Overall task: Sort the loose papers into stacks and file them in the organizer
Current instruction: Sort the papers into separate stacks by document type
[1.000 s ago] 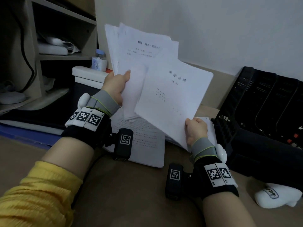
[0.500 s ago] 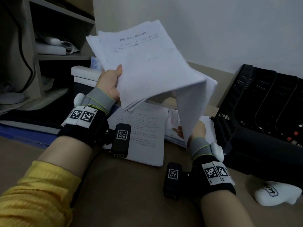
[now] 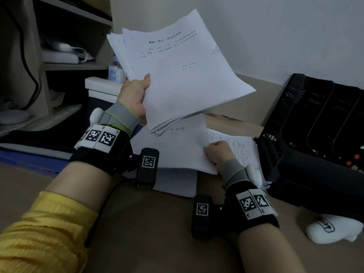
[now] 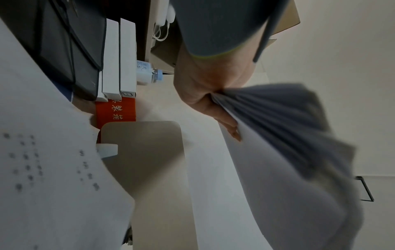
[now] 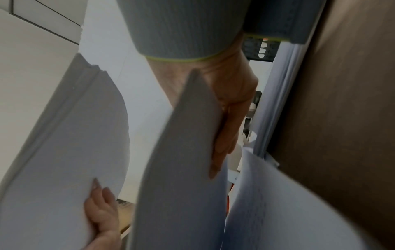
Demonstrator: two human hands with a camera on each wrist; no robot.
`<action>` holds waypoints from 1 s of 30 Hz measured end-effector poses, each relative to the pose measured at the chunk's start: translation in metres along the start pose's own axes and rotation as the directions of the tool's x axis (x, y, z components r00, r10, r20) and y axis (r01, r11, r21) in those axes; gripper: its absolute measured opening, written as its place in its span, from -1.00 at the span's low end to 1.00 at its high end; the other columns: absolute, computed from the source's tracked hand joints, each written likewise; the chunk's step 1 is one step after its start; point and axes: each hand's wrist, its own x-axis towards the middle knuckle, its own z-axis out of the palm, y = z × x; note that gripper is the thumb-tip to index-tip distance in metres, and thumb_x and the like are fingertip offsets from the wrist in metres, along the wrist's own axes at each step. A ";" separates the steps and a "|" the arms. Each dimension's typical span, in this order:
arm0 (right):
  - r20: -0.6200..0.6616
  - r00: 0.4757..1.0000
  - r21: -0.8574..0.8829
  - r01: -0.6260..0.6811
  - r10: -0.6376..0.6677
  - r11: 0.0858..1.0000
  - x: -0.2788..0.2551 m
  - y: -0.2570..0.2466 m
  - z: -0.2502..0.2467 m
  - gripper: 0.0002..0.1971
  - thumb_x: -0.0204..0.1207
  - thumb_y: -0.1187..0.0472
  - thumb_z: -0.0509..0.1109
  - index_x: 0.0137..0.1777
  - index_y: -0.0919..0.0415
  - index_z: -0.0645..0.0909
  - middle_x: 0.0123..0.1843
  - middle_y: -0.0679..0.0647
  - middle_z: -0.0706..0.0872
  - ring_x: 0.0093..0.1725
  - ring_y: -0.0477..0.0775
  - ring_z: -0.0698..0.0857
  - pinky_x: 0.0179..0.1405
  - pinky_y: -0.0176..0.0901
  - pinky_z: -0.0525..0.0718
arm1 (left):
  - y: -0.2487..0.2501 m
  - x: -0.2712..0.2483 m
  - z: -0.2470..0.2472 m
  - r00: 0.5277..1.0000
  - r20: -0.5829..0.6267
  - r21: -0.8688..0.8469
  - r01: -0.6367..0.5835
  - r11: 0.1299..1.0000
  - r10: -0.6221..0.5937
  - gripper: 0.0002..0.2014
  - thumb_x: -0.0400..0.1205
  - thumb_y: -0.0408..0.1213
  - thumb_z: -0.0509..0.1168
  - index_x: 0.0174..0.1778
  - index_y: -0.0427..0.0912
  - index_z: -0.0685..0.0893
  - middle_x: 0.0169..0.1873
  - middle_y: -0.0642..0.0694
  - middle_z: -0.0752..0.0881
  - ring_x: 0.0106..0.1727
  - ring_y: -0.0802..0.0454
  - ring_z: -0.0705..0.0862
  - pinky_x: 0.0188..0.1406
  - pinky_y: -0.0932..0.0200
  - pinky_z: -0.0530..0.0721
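Note:
My left hand grips a thick stack of printed papers by its lower left edge and holds it raised and tilted above the table; the left wrist view shows the thumb and palm clamped on the fanned sheets. My right hand pinches a thin stapled document by its right edge, low over a paper pile on the table. A second printed pile lies beside the black slotted organizer on the right.
White boxes and a small bottle stand behind the papers, beside a wooden shelf unit. A white padded object lies in front of the organizer. The brown tabletop stretches toward me.
My right hand drew the thin document away from the held stack and brought it down over the table pile. The left hand lifted its stack and tilted it flatter.

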 end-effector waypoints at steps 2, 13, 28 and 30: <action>0.091 0.996 -0.014 -0.015 0.016 1.000 -0.003 0.000 0.007 -0.79 0.55 0.39 0.20 0.11 0.46 0.55 0.07 0.27 0.62 -0.08 0.12 0.59 -0.32 -0.24 0.55 | 0.000 -0.001 0.001 1.000 0.003 -0.004 -0.001 1.000 0.001 -0.57 0.58 -0.25 0.43 0.38 -0.13 0.61 0.12 -0.13 0.80 0.05 -0.10 0.81 -0.23 -0.04 0.78; 0.216 0.972 0.027 -0.102 0.094 0.994 -0.020 -0.009 0.008 -0.79 0.64 0.40 0.20 0.23 0.40 0.50 0.22 0.36 0.64 0.05 0.30 0.69 -0.12 0.07 0.74 | -0.005 -0.008 0.005 1.000 -0.012 0.032 -0.008 0.999 0.008 -0.54 0.58 -0.34 0.43 0.41 -0.23 0.56 0.09 -0.20 0.79 -0.18 -0.08 0.83 -0.35 -0.05 0.77; 0.203 0.975 -0.295 -0.029 0.093 0.955 -0.023 -0.012 -0.003 -0.63 0.69 0.12 0.18 -0.34 0.26 0.48 -0.55 0.08 0.56 -0.77 -0.09 0.37 -0.73 -0.46 0.27 | -0.004 -0.023 0.008 0.993 -0.070 0.197 -0.079 0.977 0.095 -0.64 0.61 -0.30 0.40 0.30 -0.18 0.54 0.12 -0.08 0.75 -0.05 -0.04 0.77 -0.16 0.00 0.78; 0.164 0.985 -0.267 -0.012 0.058 0.964 -0.019 -0.012 -0.009 -0.61 0.69 0.15 0.13 -0.38 0.26 0.48 -0.58 0.09 0.52 -0.71 -0.06 0.33 -0.65 -0.34 0.27 | -0.003 -0.025 0.006 0.989 -0.085 0.189 -0.105 0.976 0.122 -0.69 0.62 -0.32 0.39 0.26 -0.11 0.56 0.12 -0.11 0.76 0.05 -0.12 0.77 -0.02 -0.15 0.76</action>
